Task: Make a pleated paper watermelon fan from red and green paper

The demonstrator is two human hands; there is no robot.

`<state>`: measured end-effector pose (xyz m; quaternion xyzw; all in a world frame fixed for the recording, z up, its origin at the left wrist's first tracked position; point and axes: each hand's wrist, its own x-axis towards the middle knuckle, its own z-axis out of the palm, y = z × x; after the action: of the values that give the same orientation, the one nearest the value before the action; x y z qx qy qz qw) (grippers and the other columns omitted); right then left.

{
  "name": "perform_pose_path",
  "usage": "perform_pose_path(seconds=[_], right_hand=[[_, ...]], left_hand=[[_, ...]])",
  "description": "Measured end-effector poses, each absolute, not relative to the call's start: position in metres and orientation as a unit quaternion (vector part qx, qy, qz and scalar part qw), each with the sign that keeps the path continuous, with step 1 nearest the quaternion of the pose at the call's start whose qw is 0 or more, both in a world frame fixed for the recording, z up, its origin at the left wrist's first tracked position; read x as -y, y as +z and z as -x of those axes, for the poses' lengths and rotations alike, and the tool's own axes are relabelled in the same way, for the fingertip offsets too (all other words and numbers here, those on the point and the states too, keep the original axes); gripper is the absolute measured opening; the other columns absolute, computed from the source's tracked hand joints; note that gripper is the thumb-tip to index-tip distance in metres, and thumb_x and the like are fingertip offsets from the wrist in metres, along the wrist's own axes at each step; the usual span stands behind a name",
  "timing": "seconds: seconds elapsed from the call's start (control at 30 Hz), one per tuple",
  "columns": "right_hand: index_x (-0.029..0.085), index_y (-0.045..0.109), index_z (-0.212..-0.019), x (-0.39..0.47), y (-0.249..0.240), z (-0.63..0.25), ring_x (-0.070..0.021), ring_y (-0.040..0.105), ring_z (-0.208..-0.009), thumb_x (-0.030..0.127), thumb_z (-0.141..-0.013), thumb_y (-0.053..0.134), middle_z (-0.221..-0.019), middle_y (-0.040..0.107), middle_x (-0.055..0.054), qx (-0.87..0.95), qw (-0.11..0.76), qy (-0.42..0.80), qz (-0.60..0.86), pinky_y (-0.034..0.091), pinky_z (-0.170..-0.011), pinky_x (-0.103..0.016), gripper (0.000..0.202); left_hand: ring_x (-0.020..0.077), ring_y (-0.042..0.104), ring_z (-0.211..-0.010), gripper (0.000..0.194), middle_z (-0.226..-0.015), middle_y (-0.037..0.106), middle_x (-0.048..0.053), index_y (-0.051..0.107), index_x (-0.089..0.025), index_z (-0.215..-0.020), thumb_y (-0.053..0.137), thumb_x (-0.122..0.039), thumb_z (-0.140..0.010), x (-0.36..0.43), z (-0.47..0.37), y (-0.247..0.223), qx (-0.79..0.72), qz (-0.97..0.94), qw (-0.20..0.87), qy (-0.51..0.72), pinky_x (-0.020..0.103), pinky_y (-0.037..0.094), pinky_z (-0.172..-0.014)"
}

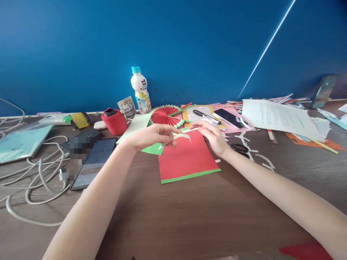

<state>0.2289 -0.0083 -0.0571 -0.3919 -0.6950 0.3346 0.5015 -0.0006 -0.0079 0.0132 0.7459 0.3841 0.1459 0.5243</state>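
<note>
A red sheet (187,157) with a green strip along its near edge lies flat on the table. Above its left far part, my left hand (159,136) pinches a thin pale curled strip (184,136) between thumb and fingers. My right hand (213,136) is over the sheet's right far corner, fingers extended and slightly bent, holding nothing that I can see. Green paper (154,148) shows under my left hand. Just beyond both hands lies a red pleated paper fan (166,115) with a green and white rim.
On the left are a phone (94,164), white cables (40,177), a red roll (115,122) and a bottle (141,90). To the right are black-handled scissors (240,148), paper scraps (264,162), a dark phone (229,117) and a printed sheet (279,117). Markers (207,117) lie behind.
</note>
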Motion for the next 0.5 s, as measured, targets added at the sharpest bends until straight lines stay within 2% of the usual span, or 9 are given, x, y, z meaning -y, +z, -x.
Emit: perform_pose_path(seconds=[0.07, 0.13, 0.2, 0.3, 0.37, 0.5], right_hand=[[0.021, 0.059, -0.1, 0.012, -0.055, -0.224, -0.0165, 0.058, -0.094, 0.029, -0.085, 0.044, -0.095, 0.064, -0.004, 0.703, 0.466, 0.401, 0.356, 0.041, -0.085, -0.034, 0.022], [0.02, 0.06, -0.097, 0.013, -0.055, -0.221, -0.0143, 0.06, -0.081, 0.03, -0.084, 0.048, -0.085, 0.064, -0.002, 0.7, 0.443, 0.444, 0.342, 0.044, -0.078, -0.032, 0.02], [0.019, 0.06, -0.092, 0.014, -0.054, -0.221, -0.0121, 0.058, -0.07, 0.03, -0.082, 0.052, -0.075, 0.062, 0.0, 0.696, 0.435, 0.455, 0.346, 0.046, -0.07, -0.029, 0.017], [0.017, 0.06, -0.086, 0.014, -0.052, -0.222, -0.01, 0.055, -0.061, 0.03, -0.079, 0.056, -0.071, 0.059, 0.0, 0.692, 0.443, 0.434, 0.368, 0.046, -0.062, -0.027, 0.015], [0.017, 0.059, -0.085, 0.015, -0.05, -0.222, -0.0092, 0.053, -0.057, 0.03, -0.079, 0.056, -0.068, 0.057, 0.001, 0.695, 0.443, 0.424, 0.376, 0.046, -0.058, -0.027, 0.015], [0.017, 0.059, -0.086, 0.021, -0.045, -0.216, -0.0079, 0.05, -0.053, 0.031, -0.079, 0.057, -0.067, 0.056, 0.001, 0.71, 0.439, 0.408, 0.369, 0.045, -0.053, -0.024, 0.016]], left_hand=[[0.0138, 0.061, -0.079, 0.04, -0.081, 0.066, 0.003, 0.055, -0.017, -0.115, 0.054, -0.027, -0.076, 0.007, 0.001, 0.014, -0.382, -0.743, 0.528, 0.151, 0.026, 0.045, -0.073], [0.014, 0.061, -0.079, 0.039, -0.082, 0.067, 0.003, 0.055, -0.018, -0.113, 0.054, -0.026, -0.075, 0.007, 0.002, 0.015, -0.388, -0.741, 0.527, 0.152, 0.025, 0.045, -0.069], [0.0135, 0.061, -0.076, 0.036, -0.081, 0.067, 0.003, 0.057, -0.019, -0.11, 0.054, -0.025, -0.075, 0.006, 0.003, 0.016, -0.399, -0.742, 0.519, 0.148, 0.024, 0.044, -0.066], [0.0139, 0.062, -0.075, 0.03, -0.079, 0.068, 0.003, 0.06, -0.019, -0.104, 0.053, -0.027, -0.075, 0.006, 0.005, 0.018, -0.425, -0.732, 0.512, 0.148, 0.024, 0.045, -0.067], [0.0162, 0.063, -0.076, 0.031, -0.08, 0.069, 0.005, 0.062, -0.017, -0.099, 0.051, -0.037, -0.078, 0.007, 0.005, 0.019, -0.453, -0.704, 0.526, 0.147, 0.026, 0.046, -0.068], [0.0202, 0.064, -0.073, 0.057, -0.084, 0.07, 0.014, 0.065, -0.011, -0.092, 0.041, -0.061, -0.077, 0.011, -0.002, 0.021, -0.466, -0.666, 0.571, 0.118, 0.029, 0.048, -0.066]])
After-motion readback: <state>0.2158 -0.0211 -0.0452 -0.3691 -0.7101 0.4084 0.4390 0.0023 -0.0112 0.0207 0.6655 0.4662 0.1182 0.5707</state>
